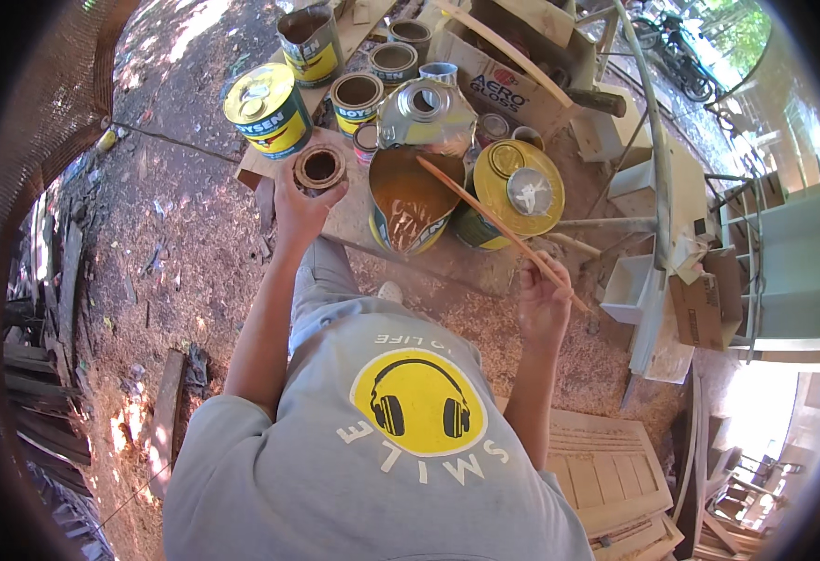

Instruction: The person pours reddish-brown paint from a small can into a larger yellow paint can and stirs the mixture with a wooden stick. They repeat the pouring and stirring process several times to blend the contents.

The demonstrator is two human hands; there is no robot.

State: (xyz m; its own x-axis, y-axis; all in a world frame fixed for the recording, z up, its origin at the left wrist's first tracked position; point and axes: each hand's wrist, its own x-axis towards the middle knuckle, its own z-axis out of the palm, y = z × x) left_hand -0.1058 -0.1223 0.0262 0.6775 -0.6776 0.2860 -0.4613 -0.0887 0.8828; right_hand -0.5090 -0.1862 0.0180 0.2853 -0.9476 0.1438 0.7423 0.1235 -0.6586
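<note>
My left hand [303, 204] is wrapped round a small open can [320, 168] with a brown-stained rim and dark inside. In my right hand [543, 280], the fingers pinch a thin wooden stick [487, 213]. Its far end reaches over a large open paint can [410, 238] whose mouth is bent out of round. Brown paint [415, 192] coats the inside of that can. Whether the stick's tip touches the paint, I cannot tell. Just right of it stands a yellow-topped can [543, 161] with a whitish round lid [529, 192] lying on it.
Behind the left hand is a closed yellow and green can [265, 110]. Several open cans, including a tall one [311, 47], and a silver metal container [426, 117] crowd the wooden bench [359, 220]. A cardboard box [499, 79] stands behind. Wooden panels [606, 467] lie at lower right.
</note>
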